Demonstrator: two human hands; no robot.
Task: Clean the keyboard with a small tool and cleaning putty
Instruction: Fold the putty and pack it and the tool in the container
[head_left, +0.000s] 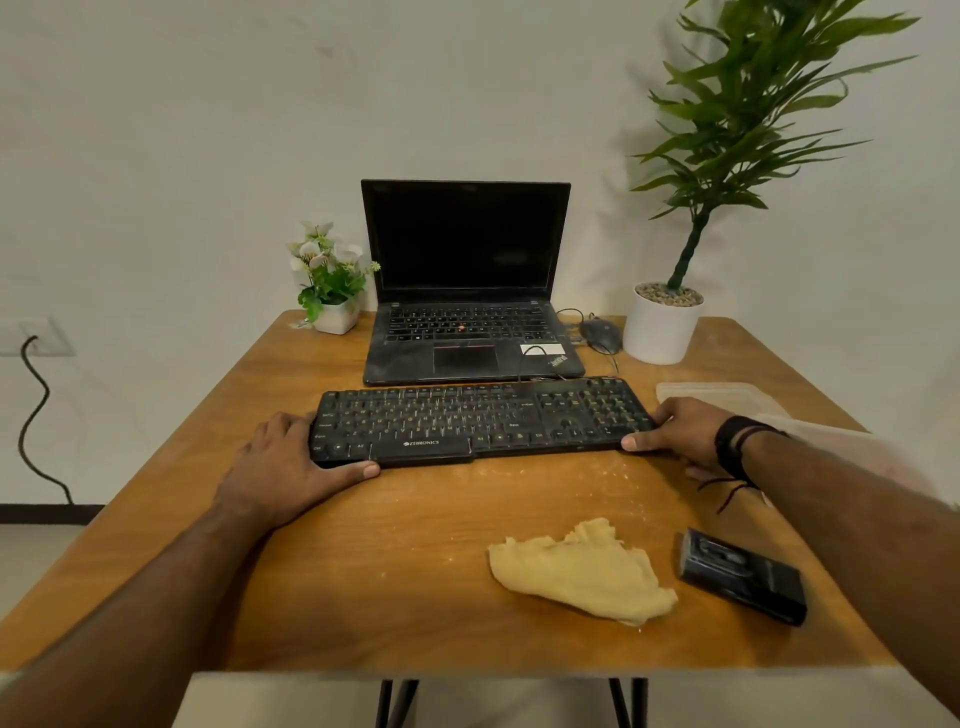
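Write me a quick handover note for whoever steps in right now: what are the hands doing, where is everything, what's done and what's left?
Left hand grips the keyboard's left end; right hand grips its right end. The keyboard lies flat on the table, in front of the laptop. The yellow putty lies near the front edge, untouched by either hand, with a small black tool case to its right. No cleaning is visibly under way; tool and putty work remain.

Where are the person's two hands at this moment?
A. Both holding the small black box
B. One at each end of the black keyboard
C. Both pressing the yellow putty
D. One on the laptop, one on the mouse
B: the left hand holds the left end of the keyboard and the right hand the right end, while the putty lies untouched nearer the person.
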